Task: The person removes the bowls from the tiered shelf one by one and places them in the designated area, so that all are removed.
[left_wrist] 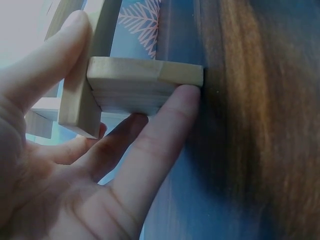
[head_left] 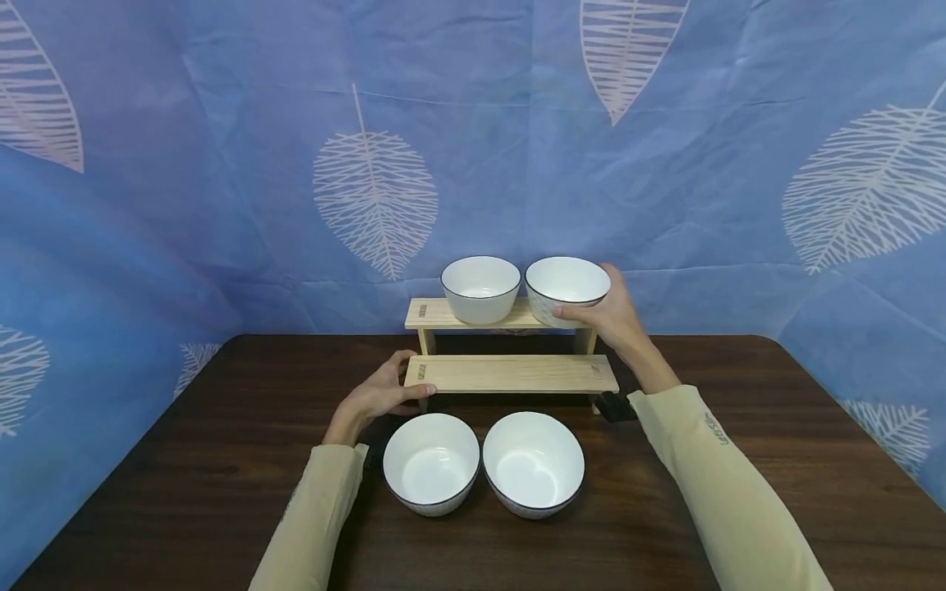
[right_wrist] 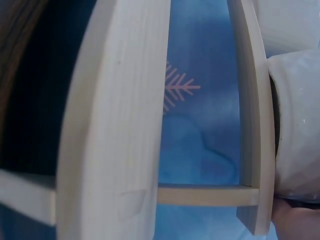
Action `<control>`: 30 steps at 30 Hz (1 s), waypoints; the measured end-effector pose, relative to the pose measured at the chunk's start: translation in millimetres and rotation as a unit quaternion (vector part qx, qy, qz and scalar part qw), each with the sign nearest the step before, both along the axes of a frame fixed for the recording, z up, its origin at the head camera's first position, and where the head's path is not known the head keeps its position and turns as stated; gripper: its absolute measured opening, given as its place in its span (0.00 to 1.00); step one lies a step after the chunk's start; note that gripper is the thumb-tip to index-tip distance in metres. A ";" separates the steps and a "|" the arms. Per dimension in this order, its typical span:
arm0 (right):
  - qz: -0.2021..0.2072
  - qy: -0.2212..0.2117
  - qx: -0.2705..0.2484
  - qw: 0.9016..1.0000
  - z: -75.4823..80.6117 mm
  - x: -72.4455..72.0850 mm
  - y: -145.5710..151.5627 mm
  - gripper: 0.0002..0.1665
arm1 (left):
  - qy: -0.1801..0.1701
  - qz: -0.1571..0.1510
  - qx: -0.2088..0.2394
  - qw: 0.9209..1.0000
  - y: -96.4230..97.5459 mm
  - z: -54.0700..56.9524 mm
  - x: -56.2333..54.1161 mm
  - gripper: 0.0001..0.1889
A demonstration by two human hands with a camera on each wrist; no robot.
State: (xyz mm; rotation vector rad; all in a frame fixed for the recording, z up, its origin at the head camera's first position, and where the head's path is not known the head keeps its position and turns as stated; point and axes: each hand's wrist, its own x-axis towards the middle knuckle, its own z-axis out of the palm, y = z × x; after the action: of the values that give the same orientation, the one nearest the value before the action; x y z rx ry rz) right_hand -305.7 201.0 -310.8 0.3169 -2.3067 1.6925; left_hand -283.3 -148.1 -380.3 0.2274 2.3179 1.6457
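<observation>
A two-tier wooden rack (head_left: 512, 374) stands towards the back of the table. My left hand (head_left: 383, 389) grips the left end of its lower shelf, thumb on the board; the left wrist view shows the fingers against the rack's leg (left_wrist: 145, 70). At the right end of the upper shelf, my right hand (head_left: 615, 316) holds a white dark-rimmed bowl (head_left: 567, 283) by its right side. In the right wrist view that bowl (right_wrist: 300, 125) is at the upper board; I cannot tell whether its whole base touches. A similar bowl (head_left: 480, 283) sits to its left.
Two more white bowls, a left one (head_left: 432, 460) and a right one (head_left: 534, 461), stand side by side on the dark wooden table (head_left: 185, 468) in front of the rack. Behind the table hangs a blue cloth (head_left: 473, 164) with white leaf prints.
</observation>
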 end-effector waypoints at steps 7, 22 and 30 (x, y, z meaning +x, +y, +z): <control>-0.002 0.007 0.016 1.000 -1.5 9.6 5.4 0.64 | 0.003 -0.004 -0.002 1.000 -0.8 -0.2 -0.1 0.38; -0.006 0.007 0.038 0.999 0.6 29.3 15.6 0.65 | 0.002 -0.007 0.005 1.000 -1.3 -0.9 -0.8 0.38; 0.010 0.007 0.048 0.999 2.1 43.7 19.0 0.64 | 0.002 -0.006 0.001 1.000 -2.1 -3.0 -2.1 0.39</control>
State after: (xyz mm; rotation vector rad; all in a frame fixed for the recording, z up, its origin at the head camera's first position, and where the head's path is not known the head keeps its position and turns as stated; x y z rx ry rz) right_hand -262.0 219.9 -308.7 0.3720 -2.3867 1.5874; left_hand -285.4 -150.1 -383.3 0.2447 2.3135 1.6447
